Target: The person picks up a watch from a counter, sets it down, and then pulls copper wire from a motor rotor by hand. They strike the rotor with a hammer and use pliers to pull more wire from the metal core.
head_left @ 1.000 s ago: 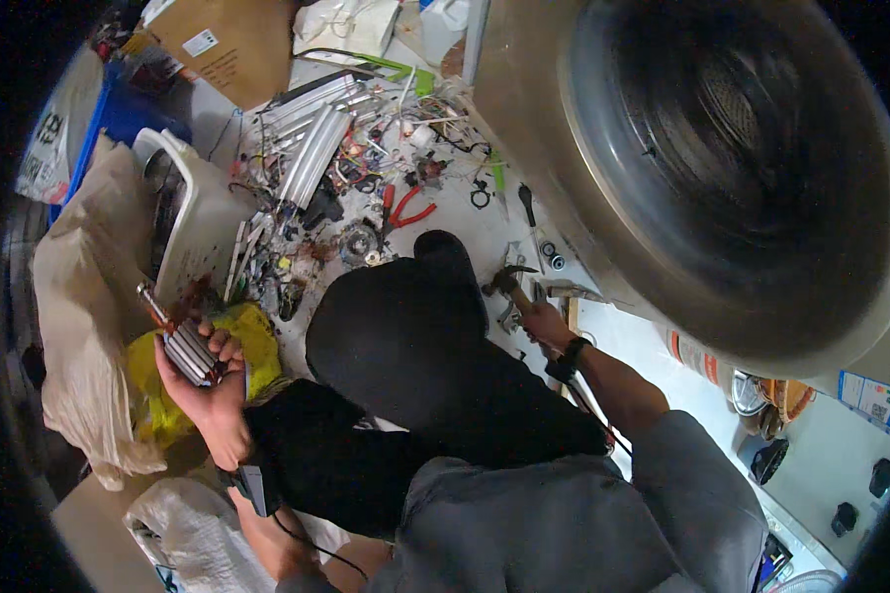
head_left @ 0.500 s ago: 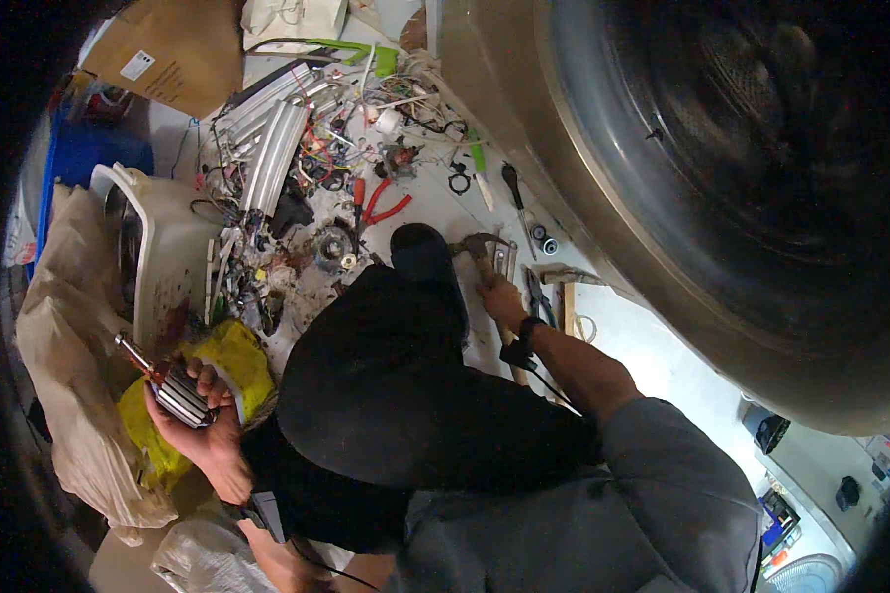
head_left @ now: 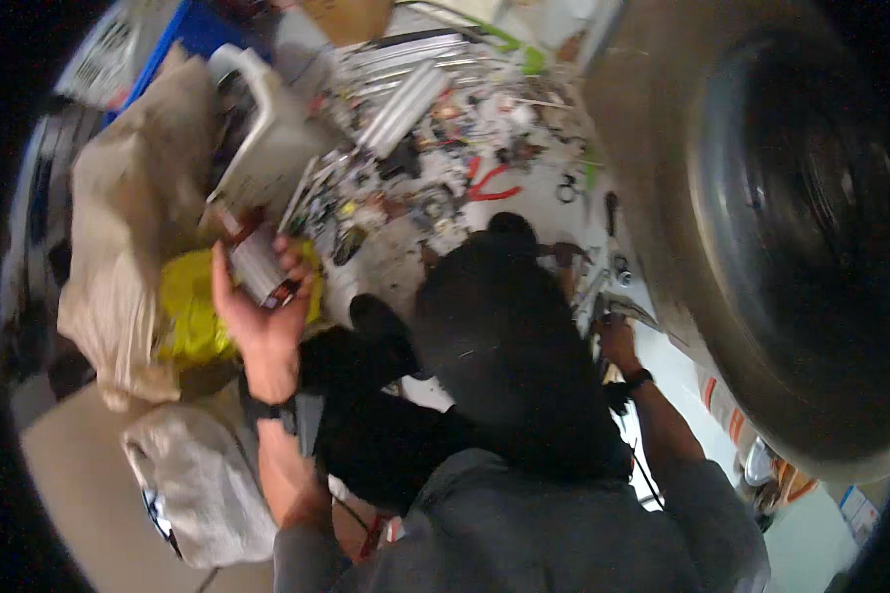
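My left hand (head_left: 267, 321) is raised with its fingers wrapped round a motor armature (head_left: 257, 265), a ribbed metal cylinder with a shaft and a reddish-brown winding. On the right, my right hand (head_left: 618, 343) reaches down beside my dark-trousered knee. Its fingers are blurred and partly hidden against dark-handled pliers (head_left: 603, 314), so whether they grip them I cannot make out. A hammer (head_left: 564, 253) lies just beyond, apart from that hand, its handle partly hidden by my leg. Red-handled pliers (head_left: 490, 184) rest farther off among the scrap.
Wires, metal strips and broken parts form a heap (head_left: 415, 128) at the far middle. A large metal drum (head_left: 697, 198) stands close on the right. On the left are a white plastic housing (head_left: 277, 128), a beige sack (head_left: 119, 247) and a yellow bag (head_left: 193, 306).
My right hand has come off the hammer and moved nearer me, to the dark-handled pliers. The left hand still holds the armature, and the whole view has shifted.
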`<action>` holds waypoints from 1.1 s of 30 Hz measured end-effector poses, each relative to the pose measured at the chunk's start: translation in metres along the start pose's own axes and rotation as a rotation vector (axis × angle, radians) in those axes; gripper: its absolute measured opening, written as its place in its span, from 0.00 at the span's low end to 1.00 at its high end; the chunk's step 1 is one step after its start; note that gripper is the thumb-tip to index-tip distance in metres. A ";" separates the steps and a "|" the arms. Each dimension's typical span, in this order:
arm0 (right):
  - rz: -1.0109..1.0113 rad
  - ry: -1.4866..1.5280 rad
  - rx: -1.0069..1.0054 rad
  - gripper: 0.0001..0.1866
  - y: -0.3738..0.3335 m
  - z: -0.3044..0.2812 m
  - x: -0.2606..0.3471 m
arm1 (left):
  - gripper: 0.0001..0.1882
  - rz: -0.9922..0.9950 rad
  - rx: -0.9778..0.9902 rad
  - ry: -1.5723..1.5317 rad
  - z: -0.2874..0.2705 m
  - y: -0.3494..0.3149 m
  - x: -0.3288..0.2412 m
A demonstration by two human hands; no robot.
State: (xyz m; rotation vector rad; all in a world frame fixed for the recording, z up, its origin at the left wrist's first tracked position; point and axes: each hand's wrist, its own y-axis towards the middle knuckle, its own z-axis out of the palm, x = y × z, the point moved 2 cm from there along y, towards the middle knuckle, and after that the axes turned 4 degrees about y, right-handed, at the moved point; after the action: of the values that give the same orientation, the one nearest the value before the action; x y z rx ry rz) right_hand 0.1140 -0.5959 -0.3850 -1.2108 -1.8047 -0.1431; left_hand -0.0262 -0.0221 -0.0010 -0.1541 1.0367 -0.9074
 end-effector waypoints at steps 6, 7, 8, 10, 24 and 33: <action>-0.233 -0.009 -0.041 0.16 0.053 -0.092 0.230 | 0.25 0.008 0.120 -0.126 -0.008 -0.016 -0.013; -0.255 -0.041 -0.063 0.17 0.058 -0.110 0.290 | 0.24 0.020 0.138 -0.141 -0.010 -0.016 -0.015; -0.285 -0.063 -0.104 0.17 0.056 -0.135 0.347 | 0.22 -0.006 0.194 -0.187 -0.001 -0.025 -0.024; -0.282 -0.319 -0.273 0.18 0.052 -0.170 0.432 | 0.21 0.020 0.176 -0.194 -0.002 -0.026 -0.029; -0.710 -0.892 0.418 0.15 0.208 0.107 0.525 | 0.21 0.106 0.061 -0.326 -0.063 -0.062 -0.060; -0.390 -0.988 0.173 0.17 0.289 0.124 0.321 | 0.27 0.082 -0.145 -0.319 -0.071 -0.073 -0.065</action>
State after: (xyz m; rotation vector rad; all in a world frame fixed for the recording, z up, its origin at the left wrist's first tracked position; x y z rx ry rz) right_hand 0.2339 -0.1670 -0.3252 -0.8236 -2.8223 0.4661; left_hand -0.1369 -0.0014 0.0423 -0.3634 0.8049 -0.7052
